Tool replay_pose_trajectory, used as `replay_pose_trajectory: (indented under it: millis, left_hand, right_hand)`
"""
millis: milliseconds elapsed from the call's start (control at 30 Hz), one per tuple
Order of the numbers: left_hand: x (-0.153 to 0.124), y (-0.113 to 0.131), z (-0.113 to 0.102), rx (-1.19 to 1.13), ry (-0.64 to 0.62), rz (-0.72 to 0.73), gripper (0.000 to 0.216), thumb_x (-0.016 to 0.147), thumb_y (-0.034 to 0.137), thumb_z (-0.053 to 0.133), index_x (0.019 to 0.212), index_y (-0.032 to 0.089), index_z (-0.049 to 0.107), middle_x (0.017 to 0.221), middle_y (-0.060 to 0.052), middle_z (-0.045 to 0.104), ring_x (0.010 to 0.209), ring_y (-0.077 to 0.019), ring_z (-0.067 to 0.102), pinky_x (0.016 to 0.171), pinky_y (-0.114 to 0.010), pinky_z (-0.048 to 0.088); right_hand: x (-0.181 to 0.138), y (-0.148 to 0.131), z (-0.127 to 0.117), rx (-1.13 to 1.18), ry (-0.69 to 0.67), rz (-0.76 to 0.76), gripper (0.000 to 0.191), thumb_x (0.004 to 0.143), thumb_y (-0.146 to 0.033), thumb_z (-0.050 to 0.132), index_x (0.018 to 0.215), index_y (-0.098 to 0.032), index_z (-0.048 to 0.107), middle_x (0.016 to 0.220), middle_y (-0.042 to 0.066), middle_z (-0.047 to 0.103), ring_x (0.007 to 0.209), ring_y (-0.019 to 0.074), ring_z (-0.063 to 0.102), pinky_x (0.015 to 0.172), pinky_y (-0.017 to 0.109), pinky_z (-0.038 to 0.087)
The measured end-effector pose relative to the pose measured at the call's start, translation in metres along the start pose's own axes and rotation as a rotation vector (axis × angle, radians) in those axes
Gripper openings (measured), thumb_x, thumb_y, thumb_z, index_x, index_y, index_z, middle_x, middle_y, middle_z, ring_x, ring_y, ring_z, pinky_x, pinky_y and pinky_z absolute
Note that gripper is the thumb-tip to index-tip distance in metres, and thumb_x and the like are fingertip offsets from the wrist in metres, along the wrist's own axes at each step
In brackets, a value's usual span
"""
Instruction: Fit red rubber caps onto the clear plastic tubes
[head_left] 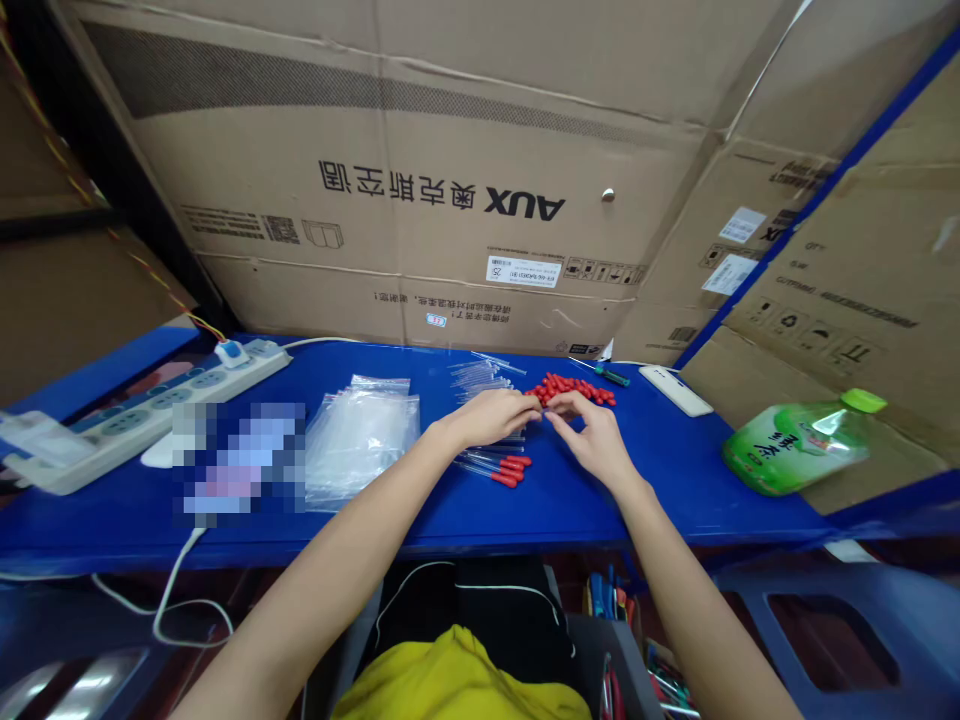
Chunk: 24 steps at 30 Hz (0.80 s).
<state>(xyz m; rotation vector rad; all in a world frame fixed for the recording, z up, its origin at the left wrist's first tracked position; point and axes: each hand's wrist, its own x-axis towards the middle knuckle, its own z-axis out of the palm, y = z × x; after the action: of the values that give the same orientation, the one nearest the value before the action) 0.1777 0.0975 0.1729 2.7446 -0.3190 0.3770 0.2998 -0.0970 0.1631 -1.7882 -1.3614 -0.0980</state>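
Over the blue table, my left hand (499, 416) and my right hand (589, 430) meet with their fingertips close together. Both are closed in a pinch; whatever sits between the fingers is too small and hidden to make out. Just beyond the fingertips lies a heap of small red caps (574, 388). Thin clear tubes (480, 378) are spread behind and partly under my left hand. Nearer to me, several tubes with red caps (504, 470) lie side by side, caps pointing right. Left of the tubes is a stack of clear plastic bags (364, 440).
A power strip (176, 405) and a blurred-out phone (244, 460) with a white cable lie at the left. A green-handled screwdriver (611, 376), a white flat device (675, 390) and a green bottle (799, 445) are at the right. Cardboard (420, 130) walls the back.
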Motion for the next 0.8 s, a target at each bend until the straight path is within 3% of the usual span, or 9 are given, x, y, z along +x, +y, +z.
replay_pose_trajectory:
  millis: [67,133,267,367,533,667,800]
  left_hand:
    - [0.0,-0.002,0.001,-0.006,0.051,-0.045,0.027,0.107,0.03,0.039,0.113,0.019,0.063,0.096,-0.008,0.073,0.088,-0.0221,0.067,0.075,-0.029,0.043]
    - [-0.002,-0.005,0.001,-0.023,0.079,-0.087,0.025,0.107,0.028,0.038,0.118,0.019,0.059,0.098,-0.008,0.073,0.088,-0.0224,0.067,0.075,-0.03,0.044]
    - [-0.004,-0.008,0.001,-0.04,0.108,-0.105,0.026,0.108,0.031,0.034,0.11,0.02,0.057,0.094,-0.007,0.071,0.084,-0.022,0.065,0.073,-0.03,0.043]
    - [-0.004,-0.007,-0.001,-0.049,0.142,-0.089,0.031,0.11,0.035,0.031,0.106,0.021,0.057,0.097,-0.007,0.07,0.087,-0.0218,0.065,0.073,-0.03,0.041]
    - [-0.004,-0.004,-0.008,-0.023,0.135,-0.12,0.034,0.109,0.042,0.033,0.117,0.025,0.061,0.095,-0.003,0.073,0.086,-0.0217,0.068,0.069,-0.028,0.037]
    - [-0.006,-0.007,-0.011,0.014,0.178,-0.188,0.038,0.108,0.048,0.035,0.12,0.026,0.064,0.09,-0.003,0.074,0.081,-0.0222,0.069,0.066,-0.028,0.035]
    - [-0.008,-0.014,-0.011,0.012,0.223,-0.163,0.038,0.107,0.048,0.041,0.115,0.026,0.071,0.087,-0.003,0.074,0.079,-0.0211,0.068,0.065,-0.027,0.033]
  right_hand:
    - [0.002,0.013,-0.002,-0.078,0.073,0.096,0.026,0.093,-0.038,0.064,0.113,-0.023,0.061,0.091,0.004,0.074,0.077,0.0207,0.069,0.074,0.033,0.053]
    - [0.002,0.027,-0.004,-0.26,0.158,0.218,0.024,0.089,-0.04,0.068,0.105,-0.023,0.061,0.085,0.003,0.072,0.069,0.02,0.066,0.07,0.032,0.05]
    - [0.0,0.046,-0.005,-0.426,0.138,0.36,0.028,0.084,-0.041,0.075,0.097,-0.025,0.057,0.083,0.002,0.073,0.069,0.0208,0.067,0.065,0.03,0.045]
    - [0.002,0.048,-0.001,-0.494,0.1,0.382,0.025,0.084,-0.035,0.075,0.096,-0.026,0.056,0.086,0.002,0.075,0.076,0.0224,0.069,0.064,0.029,0.042]
    - [0.006,0.05,0.001,-0.573,0.084,0.405,0.017,0.083,-0.026,0.075,0.089,-0.024,0.058,0.086,0.003,0.075,0.078,0.0225,0.069,0.065,0.029,0.04]
    - [0.004,0.053,-0.001,-0.544,0.074,0.402,0.007,0.085,-0.024,0.069,0.084,-0.024,0.062,0.076,0.002,0.072,0.073,0.0208,0.067,0.066,0.029,0.04]
    - [0.004,0.053,-0.002,-0.489,0.085,0.403,0.009,0.083,-0.026,0.07,0.086,-0.024,0.062,0.07,0.0,0.069,0.07,0.0201,0.066,0.065,0.028,0.04]
